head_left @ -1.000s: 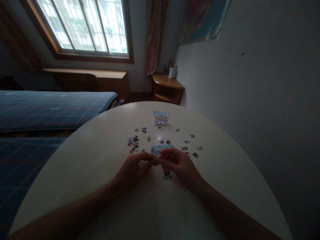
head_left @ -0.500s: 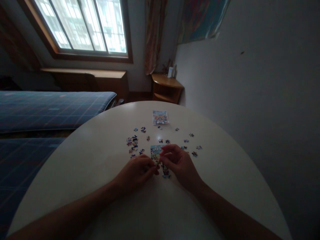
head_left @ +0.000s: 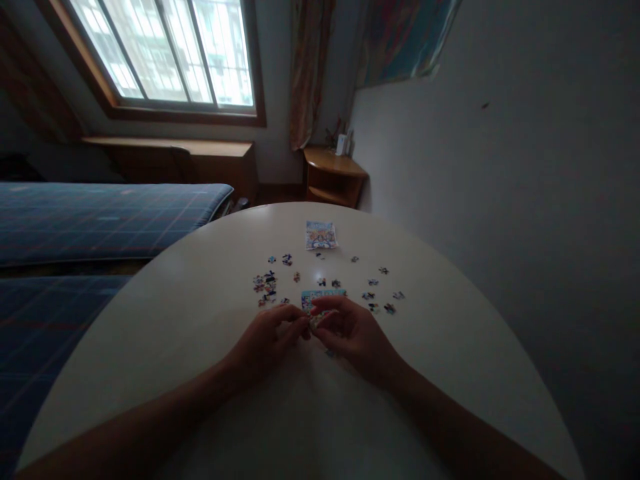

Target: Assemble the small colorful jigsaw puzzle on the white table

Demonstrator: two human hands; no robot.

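Note:
Both my hands meet at the middle of a round white table (head_left: 200,347). My left hand (head_left: 267,340) and my right hand (head_left: 350,330) are pinched together on a small joined section of jigsaw puzzle (head_left: 316,319), held just above the table. A partly built blue strip of the puzzle (head_left: 323,294) lies right behind my fingertips. Loose puzzle pieces (head_left: 266,283) are scattered to the left, and more loose pieces (head_left: 383,297) lie to the right.
A small printed picture card (head_left: 321,235) lies at the far side of the table. A grey wall (head_left: 500,167) stands close on the right. A blue plaid bed (head_left: 100,217) is at the left, a wooden corner shelf (head_left: 333,175) beyond the table.
My hands stayed together at the table's middle, working the held section; it was turned upright half a second ago and now lies lower between my fingertips.

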